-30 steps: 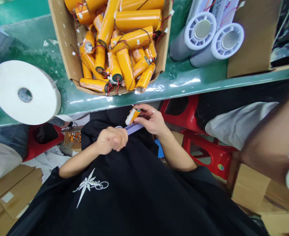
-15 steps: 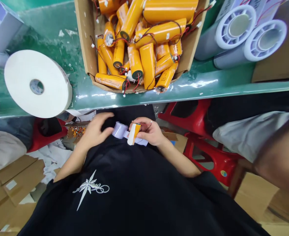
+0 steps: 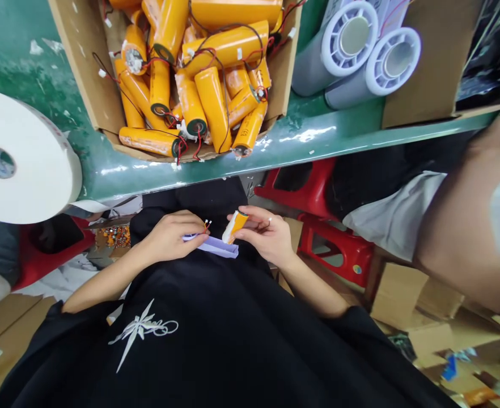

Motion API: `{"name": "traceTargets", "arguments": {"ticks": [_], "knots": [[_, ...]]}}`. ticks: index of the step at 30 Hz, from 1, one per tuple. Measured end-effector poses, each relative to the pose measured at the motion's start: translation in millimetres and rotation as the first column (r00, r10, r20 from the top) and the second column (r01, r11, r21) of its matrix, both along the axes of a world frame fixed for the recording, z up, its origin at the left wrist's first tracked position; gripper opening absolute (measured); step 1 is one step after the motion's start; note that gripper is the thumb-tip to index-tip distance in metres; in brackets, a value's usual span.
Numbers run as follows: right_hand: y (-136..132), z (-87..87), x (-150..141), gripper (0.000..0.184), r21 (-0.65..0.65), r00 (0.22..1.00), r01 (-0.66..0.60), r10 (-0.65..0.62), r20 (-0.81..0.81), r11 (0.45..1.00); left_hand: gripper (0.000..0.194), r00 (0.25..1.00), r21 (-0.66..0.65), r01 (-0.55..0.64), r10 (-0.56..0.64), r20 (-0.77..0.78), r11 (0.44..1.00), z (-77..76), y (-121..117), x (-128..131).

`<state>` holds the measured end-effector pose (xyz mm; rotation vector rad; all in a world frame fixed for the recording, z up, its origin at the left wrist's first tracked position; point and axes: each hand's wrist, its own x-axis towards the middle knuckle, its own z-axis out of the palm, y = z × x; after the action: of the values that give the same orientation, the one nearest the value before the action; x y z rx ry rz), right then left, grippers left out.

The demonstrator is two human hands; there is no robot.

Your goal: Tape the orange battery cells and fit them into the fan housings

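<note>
My right hand (image 3: 271, 237) pinches a small orange battery (image 3: 241, 220) between thumb and fingers. White tape or residue covers its left side, and a thin wire with a small white connector hangs by my fingers. My left hand (image 3: 174, 235) is closed on a lavender plastic casing (image 3: 218, 247), long and narrow, held over my lap. Small wire ends with white tips stick up beside my left fingertips. The battery is close above the right end of the casing; whether they touch I cannot tell.
A cardboard box (image 3: 80, 73) full of wired orange batteries (image 3: 214, 107) stands on the green table (image 3: 309, 133). To its left lies a white tape roll (image 3: 33, 153). Lavender-rimmed grey cylinders (image 3: 354, 37) lie right. Beyond are red stools (image 3: 339, 249) and a co-worker's arm (image 3: 454, 226).
My left hand let go of the casing, opened away from it, and has closed on it again. The battery stays in my right hand. The view has shifted sideways.
</note>
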<state>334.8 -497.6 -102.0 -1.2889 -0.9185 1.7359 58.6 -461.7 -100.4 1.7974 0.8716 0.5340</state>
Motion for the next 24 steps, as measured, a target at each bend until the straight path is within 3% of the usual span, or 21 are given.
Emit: {"name": "traceTargets", "arguments": {"ticks": [5,11,19,24], "knots": [[1,5.6,1,0.046,0.177,0.968,-0.121,0.077,0.24,0.977,0.022,0.985,0.182,0.142,-0.121,-0.122,0.973,13.2,16,-8],[2,8.6,-1,0.041,0.302,0.939,-0.245,0.148,0.311,0.922,0.027,0.945,0.195,0.288,-0.245,-0.216,0.938,23.9,33,-13],[-1,10.0,0,0.038,0.28,0.909,-0.363,0.271,0.317,0.889,0.029,0.94,0.165,0.285,-0.242,-0.239,0.944,21.2,35,-7],[-3,6.6,-1,0.039,0.112,0.83,-0.498,0.435,0.349,0.86,0.031,0.964,0.1,0.198,-0.176,-0.197,0.975,13.7,27,-2]]}}
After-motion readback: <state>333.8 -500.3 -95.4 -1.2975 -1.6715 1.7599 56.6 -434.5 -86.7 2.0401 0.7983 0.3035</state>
